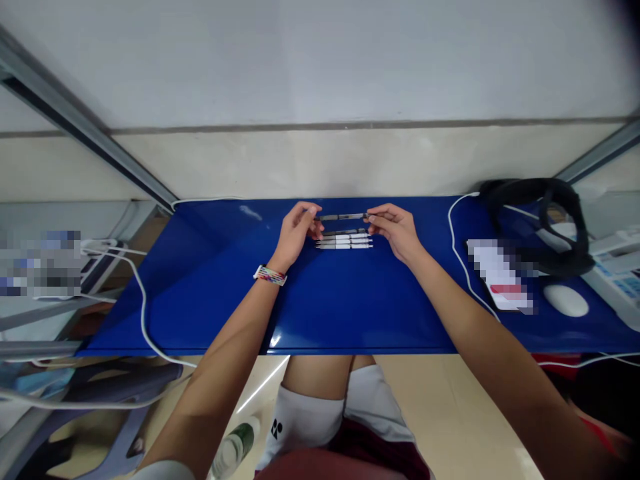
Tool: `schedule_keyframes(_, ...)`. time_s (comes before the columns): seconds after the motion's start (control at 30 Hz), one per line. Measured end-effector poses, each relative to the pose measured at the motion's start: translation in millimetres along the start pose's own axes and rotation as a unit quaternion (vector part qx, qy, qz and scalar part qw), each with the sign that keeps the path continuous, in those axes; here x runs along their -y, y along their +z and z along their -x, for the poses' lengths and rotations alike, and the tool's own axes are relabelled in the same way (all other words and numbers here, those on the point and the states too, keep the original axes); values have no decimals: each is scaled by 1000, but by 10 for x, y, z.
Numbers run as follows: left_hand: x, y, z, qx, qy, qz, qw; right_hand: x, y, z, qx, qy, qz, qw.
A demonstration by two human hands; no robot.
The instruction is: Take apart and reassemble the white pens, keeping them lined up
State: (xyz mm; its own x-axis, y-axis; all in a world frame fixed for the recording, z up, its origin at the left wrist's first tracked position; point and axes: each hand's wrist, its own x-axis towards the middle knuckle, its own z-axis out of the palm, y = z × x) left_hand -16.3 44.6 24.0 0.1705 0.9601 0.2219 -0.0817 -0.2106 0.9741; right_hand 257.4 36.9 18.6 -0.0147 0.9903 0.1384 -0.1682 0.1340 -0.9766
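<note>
Between my two hands a dark pen with a clear barrel point(345, 217) lies level, pinched at both ends. My left hand point(299, 230) closes on its left end, and my right hand point(395, 228) grips the right end between thumb and fingers. Just below, on the blue table point(350, 300), several pens lie side by side in a row: a dark one point(345, 232) at the back and white ones point(345, 245) in front. The lower fingers of my left hand come close to the row's left end; whether they touch it I cannot tell.
To the right lie a phone point(500, 277), a white mouse point(566, 300) and a black headset strap point(575, 220). A white cable point(455, 240) runs beside the phone. Another cable point(145, 313) crosses the table's left side. A wall point(345, 163) borders the back edge.
</note>
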Motion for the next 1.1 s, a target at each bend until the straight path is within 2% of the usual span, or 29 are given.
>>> schedule_keyframes(0.2, 10, 14, 9, 3, 13, -16, 1000, 10, 2, -1, -12, 6, 8, 1000)
schedule_keyframes(0.5, -37, -51, -11, -18, 1, -29, 999, -5, 16, 8, 7, 2, 8, 1000)
schedule_keyframes(0.7, 6, -47, -25, -34, 50, -56, 997, -3, 7, 0, -8, 2, 15, 1000)
schedule_keyframes(0.9, 8, -48, -22, -3, 6, -36, 999, -2, 16, 3, -5, 0, 10, 1000)
schedule_keyframes(1.1, 42, -49, -33, -13, 26, -58, 998, -8, 21, 0, -8, 7, 15, 1000)
